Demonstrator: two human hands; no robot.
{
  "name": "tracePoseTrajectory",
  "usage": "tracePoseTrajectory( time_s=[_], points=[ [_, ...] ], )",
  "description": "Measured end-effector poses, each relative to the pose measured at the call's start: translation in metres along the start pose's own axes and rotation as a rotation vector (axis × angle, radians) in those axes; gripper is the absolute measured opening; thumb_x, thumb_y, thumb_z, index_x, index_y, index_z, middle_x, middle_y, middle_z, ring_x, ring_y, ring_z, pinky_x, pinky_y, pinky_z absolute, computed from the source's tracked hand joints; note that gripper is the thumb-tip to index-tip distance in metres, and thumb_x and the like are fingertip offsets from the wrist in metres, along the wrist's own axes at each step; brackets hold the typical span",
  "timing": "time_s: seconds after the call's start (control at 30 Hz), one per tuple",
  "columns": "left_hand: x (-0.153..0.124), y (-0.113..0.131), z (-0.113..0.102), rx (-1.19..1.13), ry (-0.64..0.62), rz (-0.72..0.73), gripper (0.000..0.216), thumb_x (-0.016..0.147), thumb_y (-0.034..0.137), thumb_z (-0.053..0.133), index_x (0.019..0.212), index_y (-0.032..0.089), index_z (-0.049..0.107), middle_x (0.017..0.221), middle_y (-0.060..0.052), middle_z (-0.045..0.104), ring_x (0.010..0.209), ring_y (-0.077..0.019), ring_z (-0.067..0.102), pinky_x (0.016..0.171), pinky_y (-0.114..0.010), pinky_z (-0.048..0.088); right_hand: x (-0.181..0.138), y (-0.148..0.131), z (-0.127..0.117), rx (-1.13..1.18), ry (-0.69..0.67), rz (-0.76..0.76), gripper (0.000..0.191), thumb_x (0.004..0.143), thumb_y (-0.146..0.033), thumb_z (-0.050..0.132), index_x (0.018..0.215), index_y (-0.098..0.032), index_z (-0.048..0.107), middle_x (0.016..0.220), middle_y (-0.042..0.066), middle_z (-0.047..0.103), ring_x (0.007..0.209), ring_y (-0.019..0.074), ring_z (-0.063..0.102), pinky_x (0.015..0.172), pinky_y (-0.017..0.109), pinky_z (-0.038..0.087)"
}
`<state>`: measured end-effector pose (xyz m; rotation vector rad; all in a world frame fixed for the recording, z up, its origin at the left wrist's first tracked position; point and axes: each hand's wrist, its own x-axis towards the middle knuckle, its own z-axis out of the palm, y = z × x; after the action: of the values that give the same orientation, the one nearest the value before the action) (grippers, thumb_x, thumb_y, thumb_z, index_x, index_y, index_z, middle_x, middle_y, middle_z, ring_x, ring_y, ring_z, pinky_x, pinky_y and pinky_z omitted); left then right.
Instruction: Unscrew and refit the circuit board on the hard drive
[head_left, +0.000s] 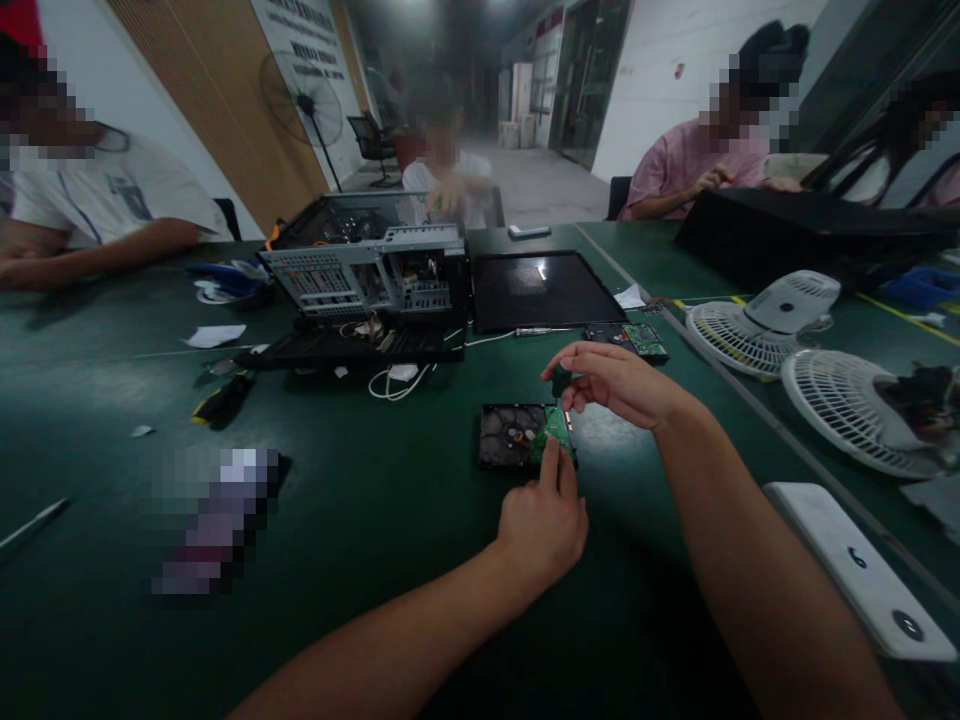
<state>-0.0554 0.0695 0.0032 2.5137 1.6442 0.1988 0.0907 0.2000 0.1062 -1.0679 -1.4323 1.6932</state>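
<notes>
A hard drive (514, 436) lies on the green table, its underside up, with a green circuit board (556, 424) on its right part. My left hand (545, 520) rests at its near edge, fingers pressed together on the circuit board. My right hand (615, 380) hovers above the drive's right end, closed round the dark handle of a screwdriver (561, 381) that points down at the board.
An open computer case (367, 265) stands behind, with a black side panel (541, 290), a second circuit board (637, 338) and loose white cables (397, 380). Two white fans (757, 325) lie at right, a white flat device (855, 565) near right. Other people sit around the table.
</notes>
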Motion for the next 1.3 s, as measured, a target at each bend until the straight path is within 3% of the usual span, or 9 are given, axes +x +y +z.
tracePoseTrajectory(
  time_s=[0.17, 0.3, 0.4, 0.6, 0.83, 1.13, 1.3],
  points=[
    [0.000, -0.001, 0.000, -0.005, 0.004, 0.006, 0.064, 0.102, 0.036, 0.054, 0.160, 0.011, 0.044, 0.172, -0.023, 0.032, 0.097, -0.0263, 0.077, 0.072, -0.038, 0.064, -0.001, 0.001, -0.003, 0.076, -0.005, -0.014, 0.025, 0.088, -0.037, 0.081, 0.103, -0.021, 0.070, 0.105, 0.007, 0.076, 0.074, 0.0164, 0.073, 0.069, 0.031, 0.062],
    [-0.001, -0.001, 0.002, -0.003, 0.012, 0.011, 0.064, 0.102, 0.035, 0.052, 0.160, 0.008, 0.043, 0.171, -0.024, 0.032, 0.099, -0.0268, 0.076, 0.072, -0.038, 0.065, -0.004, -0.003, -0.007, -0.106, 0.015, -0.044, 0.033, 0.089, -0.038, 0.081, 0.118, -0.024, 0.075, 0.095, 0.002, 0.072, 0.072, 0.0121, 0.065, 0.058, 0.024, 0.052],
    [-0.001, -0.001, 0.002, 0.004, 0.012, 0.007, 0.063, 0.102, 0.035, 0.051, 0.160, 0.010, 0.044, 0.171, -0.023, 0.033, 0.097, -0.0260, 0.076, 0.071, -0.037, 0.065, -0.004, -0.005, -0.010, -0.225, 0.051, -0.105, 0.028, 0.088, -0.040, 0.081, 0.110, -0.023, 0.080, 0.086, 0.001, 0.069, 0.068, 0.0108, 0.057, 0.054, 0.023, 0.043],
    [0.000, 0.000, 0.000, 0.000, 0.001, 0.003, 0.062, 0.103, 0.035, 0.052, 0.159, 0.012, 0.044, 0.171, -0.024, 0.033, 0.094, -0.0258, 0.076, 0.071, -0.039, 0.065, -0.002, -0.002, -0.009, -0.210, 0.118, -0.108, 0.023, 0.080, -0.035, 0.085, 0.093, -0.019, 0.078, 0.088, 0.004, 0.072, 0.068, 0.0113, 0.056, 0.061, 0.027, 0.046],
    [0.000, 0.001, -0.003, -0.007, -0.017, -0.010, 0.063, 0.102, 0.034, 0.054, 0.160, 0.012, 0.044, 0.171, -0.024, 0.033, 0.095, -0.0258, 0.076, 0.074, -0.039, 0.065, -0.002, -0.004, 0.000, -0.151, 0.108, -0.067, 0.024, 0.085, -0.033, 0.078, 0.105, -0.020, 0.077, 0.074, -0.001, 0.063, 0.060, 0.0107, 0.058, 0.051, 0.023, 0.042],
    [0.000, 0.001, -0.001, -0.003, 0.005, -0.004, 0.064, 0.102, 0.036, 0.053, 0.159, 0.008, 0.044, 0.171, -0.024, 0.034, 0.094, -0.0253, 0.076, 0.071, -0.038, 0.065, 0.000, -0.001, -0.002, 0.014, 0.084, -0.003, 0.019, 0.083, -0.035, 0.081, 0.090, -0.021, 0.070, 0.101, 0.008, 0.075, 0.065, 0.0143, 0.067, 0.054, 0.028, 0.051],
    [0.000, 0.001, -0.003, -0.012, 0.001, 0.006, 0.063, 0.102, 0.035, 0.053, 0.159, 0.009, 0.044, 0.170, -0.025, 0.034, 0.095, -0.0261, 0.076, 0.073, -0.039, 0.065, 0.000, -0.002, -0.005, -0.122, 0.096, -0.032, 0.022, 0.090, -0.038, 0.072, 0.100, -0.020, 0.079, 0.081, 0.003, 0.068, 0.058, 0.0111, 0.053, 0.045, 0.026, 0.034]
  ],
)
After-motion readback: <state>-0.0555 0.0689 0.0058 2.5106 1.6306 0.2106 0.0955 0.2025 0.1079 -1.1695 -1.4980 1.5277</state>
